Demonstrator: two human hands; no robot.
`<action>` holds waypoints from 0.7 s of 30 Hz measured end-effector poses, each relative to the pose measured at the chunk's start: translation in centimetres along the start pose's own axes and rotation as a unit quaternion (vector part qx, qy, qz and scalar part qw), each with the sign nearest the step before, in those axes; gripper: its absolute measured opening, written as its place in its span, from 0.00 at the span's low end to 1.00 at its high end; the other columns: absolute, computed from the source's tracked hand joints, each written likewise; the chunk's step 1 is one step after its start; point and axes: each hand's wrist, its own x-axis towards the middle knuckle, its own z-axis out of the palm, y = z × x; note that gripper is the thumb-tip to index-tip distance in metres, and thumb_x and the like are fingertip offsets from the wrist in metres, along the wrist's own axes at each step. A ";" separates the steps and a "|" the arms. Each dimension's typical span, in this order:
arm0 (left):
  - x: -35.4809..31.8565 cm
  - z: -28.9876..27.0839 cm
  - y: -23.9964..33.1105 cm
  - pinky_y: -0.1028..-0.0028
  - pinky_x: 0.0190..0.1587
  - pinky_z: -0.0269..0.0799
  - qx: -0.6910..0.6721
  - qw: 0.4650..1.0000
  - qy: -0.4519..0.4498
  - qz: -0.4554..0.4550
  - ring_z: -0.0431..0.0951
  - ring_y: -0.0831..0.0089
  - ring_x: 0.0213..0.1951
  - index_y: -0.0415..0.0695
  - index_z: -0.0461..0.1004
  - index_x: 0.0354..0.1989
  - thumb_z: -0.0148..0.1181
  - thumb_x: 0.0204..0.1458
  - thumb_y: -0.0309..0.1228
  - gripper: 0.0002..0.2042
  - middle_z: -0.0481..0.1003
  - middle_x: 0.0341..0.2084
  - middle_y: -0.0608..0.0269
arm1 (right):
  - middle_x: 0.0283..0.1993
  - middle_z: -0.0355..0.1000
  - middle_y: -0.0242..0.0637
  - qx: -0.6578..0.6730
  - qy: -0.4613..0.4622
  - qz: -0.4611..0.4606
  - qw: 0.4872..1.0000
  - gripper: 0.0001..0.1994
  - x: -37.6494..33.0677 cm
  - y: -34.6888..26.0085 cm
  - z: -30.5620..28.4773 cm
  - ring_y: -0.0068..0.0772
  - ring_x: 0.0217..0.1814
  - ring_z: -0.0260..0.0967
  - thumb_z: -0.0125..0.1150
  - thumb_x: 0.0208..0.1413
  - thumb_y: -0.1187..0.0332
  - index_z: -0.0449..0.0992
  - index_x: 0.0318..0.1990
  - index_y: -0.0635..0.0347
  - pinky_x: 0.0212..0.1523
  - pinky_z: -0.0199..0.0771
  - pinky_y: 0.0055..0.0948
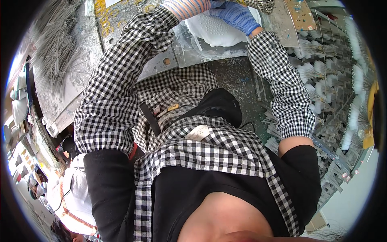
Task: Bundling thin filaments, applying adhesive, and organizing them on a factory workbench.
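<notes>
At the top edge of the head view, both my hands meet over the metal worktable point(155, 64). My left hand point(190, 7), in a pink, orange and white striped glove, reaches in toward my right; the frame edge cuts off its fingers. My right hand point(237, 17) wears a blue striped glove, its fingers closed against a bundle of twisted wires point(260, 5). A yellow band circles the bundle, whose looped wire ends point right; its other end is out of view. Beneath the hands lies a white, bumpy-textured mass point(215, 32) on clear plastic sheeting point(189, 51).
Loose thin wire brushes point(56, 48) are heaped on the table's left. Yellow rubber bands point(104, 20) lie near my left sleeve. Bundled white-bristled brushes point(322, 80) are stacked at the right. Another person point(70, 193) is at the lower left. Scraps litter the floor point(238, 74).
</notes>
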 end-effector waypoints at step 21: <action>1.6 -1.3 0.1 0.57 0.52 0.69 -0.107 0.991 0.019 -0.076 0.72 0.50 0.45 0.47 0.75 0.51 0.71 0.39 0.35 0.26 0.76 0.40 0.50 | 0.49 0.80 0.42 0.222 -0.037 0.151 0.963 0.26 -0.1 -2.1 -2.9 0.41 0.54 0.76 0.70 0.53 0.53 0.77 0.53 0.61 0.58 0.72 0.36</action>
